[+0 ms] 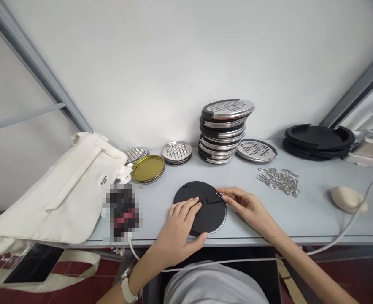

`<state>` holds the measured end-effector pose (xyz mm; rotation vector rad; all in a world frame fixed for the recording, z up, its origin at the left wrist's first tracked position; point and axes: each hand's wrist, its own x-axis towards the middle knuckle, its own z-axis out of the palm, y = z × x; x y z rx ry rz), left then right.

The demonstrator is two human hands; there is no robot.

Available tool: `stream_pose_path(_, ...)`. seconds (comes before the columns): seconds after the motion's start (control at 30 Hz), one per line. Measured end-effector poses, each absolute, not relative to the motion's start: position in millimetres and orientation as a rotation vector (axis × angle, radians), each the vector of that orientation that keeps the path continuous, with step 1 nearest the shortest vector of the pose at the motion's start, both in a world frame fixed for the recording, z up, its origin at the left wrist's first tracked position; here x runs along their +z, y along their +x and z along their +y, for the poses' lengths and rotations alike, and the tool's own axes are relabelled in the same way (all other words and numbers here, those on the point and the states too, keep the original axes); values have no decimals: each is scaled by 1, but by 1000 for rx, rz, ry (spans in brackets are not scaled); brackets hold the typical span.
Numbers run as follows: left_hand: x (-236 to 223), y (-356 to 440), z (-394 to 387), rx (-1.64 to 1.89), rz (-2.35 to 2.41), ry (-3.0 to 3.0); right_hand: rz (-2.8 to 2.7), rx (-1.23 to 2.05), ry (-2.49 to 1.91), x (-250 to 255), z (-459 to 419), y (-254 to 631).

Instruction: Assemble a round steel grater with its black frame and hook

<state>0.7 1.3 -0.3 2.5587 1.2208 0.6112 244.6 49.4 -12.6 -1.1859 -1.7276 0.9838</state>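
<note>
A round black disc (186,192) with a metal rim and a black strap (209,200) across it lies flat on the table's front part. My left hand (183,217) rests on its left side, fingers stretched out and palm down. At the strap's right end, near the disc's edge, my right hand (245,207) pinches a small silver wire clip (219,194) between thumb and forefinger. To the right lies a loose heap of similar silver clips (279,181). How the clip joins the strap is too small to tell.
Behind the disc rises a leaning stack of metal graters (222,135) with black rims. Further graters (177,152), gold lids (148,169) and black ring trays (319,141) stand around. A white bag (63,190), a mouse (347,199) and a white cable (341,236) flank the work area.
</note>
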Motion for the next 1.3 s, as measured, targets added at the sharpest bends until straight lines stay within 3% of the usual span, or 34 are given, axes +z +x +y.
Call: stream_pose_path(1.3,1,1,2,552,1231,2560,-1775,1030,-1143,-21,50,246)
